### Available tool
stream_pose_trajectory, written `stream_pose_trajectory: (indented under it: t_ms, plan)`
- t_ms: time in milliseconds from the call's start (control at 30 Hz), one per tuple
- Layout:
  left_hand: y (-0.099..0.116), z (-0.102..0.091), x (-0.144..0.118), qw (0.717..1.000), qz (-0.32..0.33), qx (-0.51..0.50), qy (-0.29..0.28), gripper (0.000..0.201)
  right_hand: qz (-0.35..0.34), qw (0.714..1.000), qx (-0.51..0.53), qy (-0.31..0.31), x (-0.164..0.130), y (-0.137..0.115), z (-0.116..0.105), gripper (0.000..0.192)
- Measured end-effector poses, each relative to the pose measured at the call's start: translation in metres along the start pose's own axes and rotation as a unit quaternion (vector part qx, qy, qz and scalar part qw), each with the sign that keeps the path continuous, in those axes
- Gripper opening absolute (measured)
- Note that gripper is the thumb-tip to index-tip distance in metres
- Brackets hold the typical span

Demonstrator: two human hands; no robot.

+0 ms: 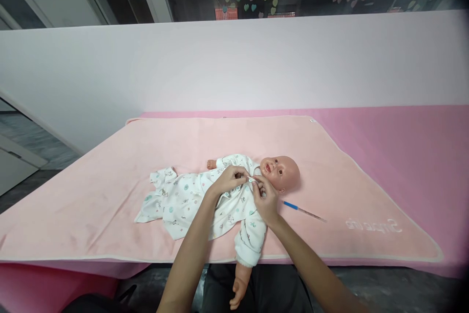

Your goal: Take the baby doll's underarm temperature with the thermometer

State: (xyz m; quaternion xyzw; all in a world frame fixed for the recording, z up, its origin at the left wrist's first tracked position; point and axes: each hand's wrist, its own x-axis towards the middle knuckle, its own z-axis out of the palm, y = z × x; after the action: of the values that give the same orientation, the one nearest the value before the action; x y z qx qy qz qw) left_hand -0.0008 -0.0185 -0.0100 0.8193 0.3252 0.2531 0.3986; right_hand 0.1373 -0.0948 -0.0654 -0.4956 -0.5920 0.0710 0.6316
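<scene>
While the doll (256, 181) lies on its back on the pink blanket (110, 181), the romper (190, 200) collar is pinched by fingers of the left hand (229, 180) and right hand (266, 198). Fastening at the neck appears unfinished; a thermometer (304, 211) lies beside.

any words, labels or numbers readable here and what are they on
Pale embroidered lettering on the pink blanket, near its right corner: it lies upside down to the camera and is too faint to read.
Small tag on the blanket's far edge: too small to read.
Printed baby suit on the doll: small motifs only, no legible words.
</scene>
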Motion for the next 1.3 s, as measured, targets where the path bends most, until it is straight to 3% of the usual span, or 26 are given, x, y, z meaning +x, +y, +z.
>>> stream_pose_trajectory:
  t_ms: [800,1067,1300]
  plan:
    - [-0.003,-0.003,-0.003,0.996,0.026,-0.085,-0.022,0.028,-0.032,0.999,0.016,-0.003,0.001,-0.004,0.001,0.022]
    - [-0.004,-0.002,-0.004,0.995,0.045,-0.084,-0.01,0.032,-0.05,0.997,-0.042,-0.036,-0.002,-0.002,0.001,0.017]
    - [0.001,0.001,-0.007,0.998,0.017,-0.053,-0.005,0.033,-0.085,0.993,-0.085,-0.014,-0.002,0.007,0.005,0.014]
